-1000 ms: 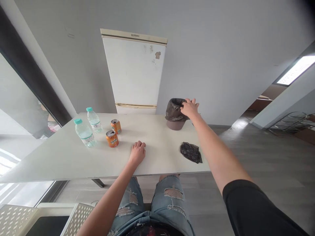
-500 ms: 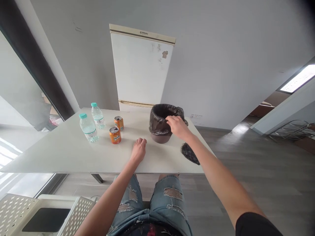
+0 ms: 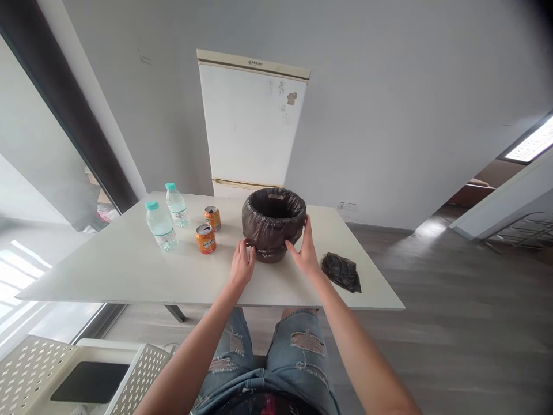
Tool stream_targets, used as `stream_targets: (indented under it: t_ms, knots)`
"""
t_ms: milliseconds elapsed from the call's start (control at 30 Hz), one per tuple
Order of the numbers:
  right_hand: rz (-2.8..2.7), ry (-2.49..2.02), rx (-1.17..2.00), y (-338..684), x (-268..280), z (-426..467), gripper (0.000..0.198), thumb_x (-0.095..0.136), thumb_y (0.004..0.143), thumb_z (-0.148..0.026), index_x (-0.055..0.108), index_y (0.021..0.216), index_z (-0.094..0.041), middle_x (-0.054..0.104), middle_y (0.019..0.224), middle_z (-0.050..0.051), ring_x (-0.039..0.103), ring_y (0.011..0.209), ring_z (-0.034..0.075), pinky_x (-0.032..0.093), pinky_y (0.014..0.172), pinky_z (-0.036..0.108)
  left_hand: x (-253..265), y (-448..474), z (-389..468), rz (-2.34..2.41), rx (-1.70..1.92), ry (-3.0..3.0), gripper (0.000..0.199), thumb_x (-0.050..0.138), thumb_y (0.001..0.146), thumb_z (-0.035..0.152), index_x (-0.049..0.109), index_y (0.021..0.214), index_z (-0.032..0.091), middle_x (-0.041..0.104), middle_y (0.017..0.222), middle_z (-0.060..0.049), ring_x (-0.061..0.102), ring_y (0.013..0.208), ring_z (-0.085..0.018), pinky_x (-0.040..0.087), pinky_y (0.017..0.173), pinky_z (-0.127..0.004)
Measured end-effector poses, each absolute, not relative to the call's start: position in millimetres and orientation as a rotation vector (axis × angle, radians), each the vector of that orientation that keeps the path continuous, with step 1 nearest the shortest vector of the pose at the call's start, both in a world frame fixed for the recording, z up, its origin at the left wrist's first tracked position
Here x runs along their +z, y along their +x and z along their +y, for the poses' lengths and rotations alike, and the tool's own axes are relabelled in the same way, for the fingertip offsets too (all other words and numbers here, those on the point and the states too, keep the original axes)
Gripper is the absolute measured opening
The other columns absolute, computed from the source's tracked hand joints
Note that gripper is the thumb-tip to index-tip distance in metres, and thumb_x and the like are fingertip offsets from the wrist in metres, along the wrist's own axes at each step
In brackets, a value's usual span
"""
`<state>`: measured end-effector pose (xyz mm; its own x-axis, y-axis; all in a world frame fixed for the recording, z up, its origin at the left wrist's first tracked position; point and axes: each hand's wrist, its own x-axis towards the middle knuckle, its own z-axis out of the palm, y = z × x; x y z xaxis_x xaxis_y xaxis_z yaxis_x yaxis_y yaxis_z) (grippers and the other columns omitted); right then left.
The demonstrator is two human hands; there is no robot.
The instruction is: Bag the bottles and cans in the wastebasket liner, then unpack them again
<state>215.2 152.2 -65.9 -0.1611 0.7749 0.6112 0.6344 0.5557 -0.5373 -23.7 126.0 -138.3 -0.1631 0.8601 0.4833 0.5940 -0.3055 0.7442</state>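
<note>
A trash can (image 3: 269, 257) stands upright on the white table, lined with a black garbage bag (image 3: 268, 233) folded down over its rim. My left hand (image 3: 243, 263) grips the can low on its left side, thumb against the bag's lower edge. On the right side my right hand (image 3: 304, 251) holds it through the bag, thumb at the front and fingers along the side. Another crumpled black garbage bag (image 3: 341, 272) lies on the table just right of my right hand.
Left of the can stand two orange soda cans (image 3: 206, 239) and two clear bottles with teal caps (image 3: 162, 229). The white table (image 3: 108, 271) ends close to my legs. Behind it is a white refrigerator (image 3: 253, 121); a perforated plastic crate (image 3: 82, 374) sits at lower left.
The trash can has shifted left and slightly nearer. My right hand has gone from the bag's rim to the can's right side. My left hand has moved from the table onto its left side.
</note>
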Motion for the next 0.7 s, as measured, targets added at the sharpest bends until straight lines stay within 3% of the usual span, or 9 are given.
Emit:
stream_targets:
  t_ms: [67,167,400,467,567,700]
  knots:
    - [-1.945,-1.249,0.272,222.3,-93.0,147.8,0.087,0.045,0.107,-0.055,-0.004,0.173,-0.026,0.024,0.177,0.016,0.032,0.161,0.034,0.039,0.126,0.055,-138.3,-23.7,126.3,1.674,1.446,1.843,0.035,0.039,0.11,0.039,0.051,0.137,0.022,0.066,0.126,-0.015,0.065,0.122,-0.027,0.05,0.108,-0.045]
    - [-2.162,-1.394,0.253,235.0,-124.8,138.3,0.062,0.042,0.109,-0.042,0.03,0.168,-0.026,0.051,0.161,0.016,0.052,0.146,0.034,0.051,0.115,0.052,-139.2,-24.3,126.9,1.691,1.413,1.85,0.031,0.04,0.109,0.035,0.052,0.133,0.021,0.067,0.122,-0.014,0.066,0.119,-0.028,0.051,0.106,-0.045]
    - [-2.22,-1.495,-0.067,240.1,-150.6,124.2,0.04,0.046,0.1,-0.017,0.064,0.136,-0.02,0.066,0.131,0.016,0.061,0.122,0.033,0.053,0.102,0.048,-137.0,-25.3,128.9,1.771,1.361,1.856,0.024,0.041,0.106,0.029,0.055,0.125,0.023,0.069,0.122,-0.013,0.065,0.122,-0.029,0.05,0.107,-0.046]
    - [-2.222,-1.518,-0.098,239.5,-151.6,125.2,0.032,0.047,0.099,-0.015,0.068,0.123,-0.019,0.066,0.127,0.016,0.061,0.117,0.032,0.051,0.099,0.045,-135.2,-23.2,126.6,1.808,1.376,1.878,0.021,0.043,0.105,0.027,0.056,0.12,0.023,0.069,0.121,-0.013,0.065,0.119,-0.029,0.05,0.106,-0.046]
    - [-2.219,-1.525,-0.106,240.9,-153.4,126.9,0.03,0.047,0.099,-0.015,0.068,0.121,-0.017,0.066,0.125,0.015,0.06,0.114,0.031,0.049,0.095,0.042,-131.7,-23.5,114.5,1.832,1.396,1.902,0.017,0.044,0.103,0.027,0.056,0.114,0.023,0.072,0.11,-0.012,0.068,0.108,-0.028,0.052,0.097,-0.043]
    - [-2.218,-1.504,-0.074,243.5,-155.7,128.1,0.033,0.044,0.099,-0.015,0.067,0.123,-0.019,0.065,0.125,0.014,0.059,0.113,0.03,0.047,0.093,0.041,-110.6,-51.2,83.0,1.841,1.417,1.729,0.02,0.044,0.106,0.035,0.056,0.118,0.025,0.066,0.072,0.002,0.066,0.065,-0.019,0.048,0.067,-0.029]
